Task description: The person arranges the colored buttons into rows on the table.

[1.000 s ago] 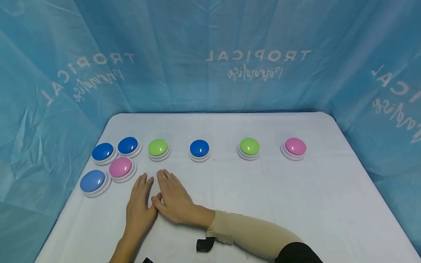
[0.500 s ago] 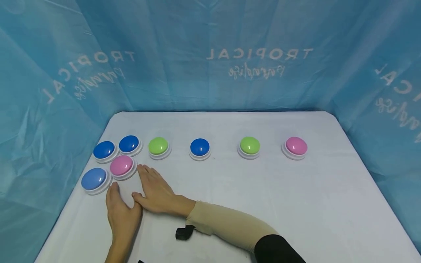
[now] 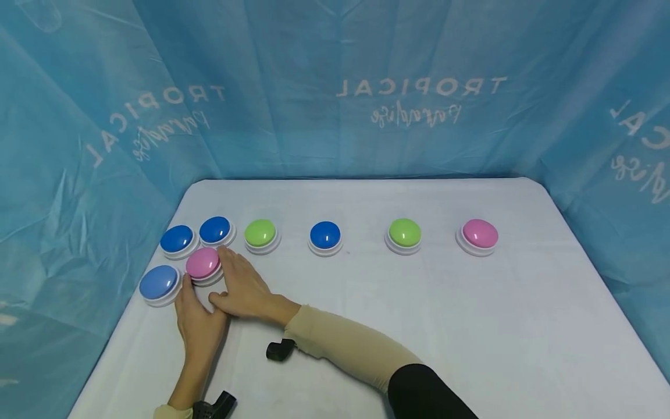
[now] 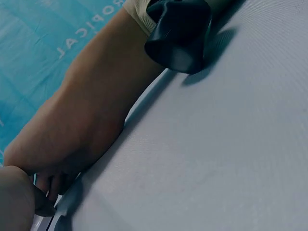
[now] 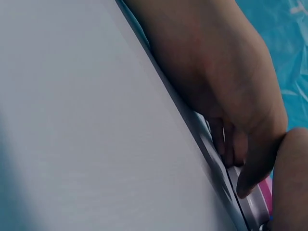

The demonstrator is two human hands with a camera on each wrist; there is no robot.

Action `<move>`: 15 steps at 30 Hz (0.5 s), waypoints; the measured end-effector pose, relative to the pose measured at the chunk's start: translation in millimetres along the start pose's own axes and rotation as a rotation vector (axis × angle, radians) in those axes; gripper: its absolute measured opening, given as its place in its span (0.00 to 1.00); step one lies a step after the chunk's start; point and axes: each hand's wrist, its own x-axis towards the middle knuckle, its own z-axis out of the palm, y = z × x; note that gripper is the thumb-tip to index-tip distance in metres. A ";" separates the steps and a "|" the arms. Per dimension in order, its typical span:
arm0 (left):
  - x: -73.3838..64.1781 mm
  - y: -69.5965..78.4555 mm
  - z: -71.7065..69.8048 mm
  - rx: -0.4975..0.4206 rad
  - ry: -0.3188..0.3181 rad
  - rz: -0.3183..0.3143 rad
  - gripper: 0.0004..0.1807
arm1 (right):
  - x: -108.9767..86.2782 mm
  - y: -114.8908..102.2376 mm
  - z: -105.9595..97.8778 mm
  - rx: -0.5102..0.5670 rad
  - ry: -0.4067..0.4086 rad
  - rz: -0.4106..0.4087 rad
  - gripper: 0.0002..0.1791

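Note:
In the head view, a pink push button (image 3: 203, 263) on a round white base sits at the table's left side, between my two hands. My left hand (image 3: 201, 323) reaches to its near left side, fingers extended by the base. Along its right side lie the extended fingers of my right hand (image 3: 245, 288). The thumbs meet or nearly meet in front of it. A light blue button (image 3: 159, 283) is just left of my left fingertips. In the right wrist view, a strip of the pink button (image 5: 265, 197) shows beyond my right hand (image 5: 236, 82); the left wrist view mostly shows my left hand (image 4: 62, 130).
Two dark blue buttons (image 3: 176, 240) (image 3: 215, 230) stand behind the pink one. Farther right in a row are a green button (image 3: 260, 234), a blue one (image 3: 325, 235), another green one (image 3: 405, 234) and another pink one (image 3: 480, 234). Blue curtains (image 3: 314, 134) border the white table (image 3: 419, 326).
Both hands have moved left and away from me, from bare table to either side of the near-left pink button. The view has shifted slightly; the buttons keep their arrangement.

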 end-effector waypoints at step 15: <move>-12.0 3.1 1.0 -0.054 0.143 0.053 0.39 | -24.7 7.7 -5.3 0.105 0.051 -0.038 0.52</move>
